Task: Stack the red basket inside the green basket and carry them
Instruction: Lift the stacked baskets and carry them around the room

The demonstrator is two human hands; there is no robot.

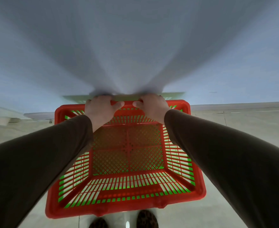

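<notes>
Red basket [127, 162] fills the middle of the head view, seen from above with its open top facing up, held in the air above a pale tiled floor [217, 211]. Green basket [176, 155] is almost wholly hidden: only bright green slivers show through the slots of the red walls and the lattice base, which suggests the red one sits nested inside it, though the green rim and outer walls cannot be made out. A pale, blurred white sheet or cloth [135, 46] covers the whole upper half of the view and hangs down to the far rim, hiding whatever lies behind it; a faint greenish strip [171, 94] just beyond the hands is too blurred to identify. Left hand [101, 109] and right hand [152, 106] both sit on the far rim of the red basket, near each other, fingers curled over the edge and out of sight, thumbs lying along the rim and pointing toward one another. Both hands are closed around that rim. Dark brown sleeves [36, 153] reach in from the lower corners and cover parts of the side walls. At the bottom edge, two patterned shoes [147, 219] are cut off by the frame.
</notes>
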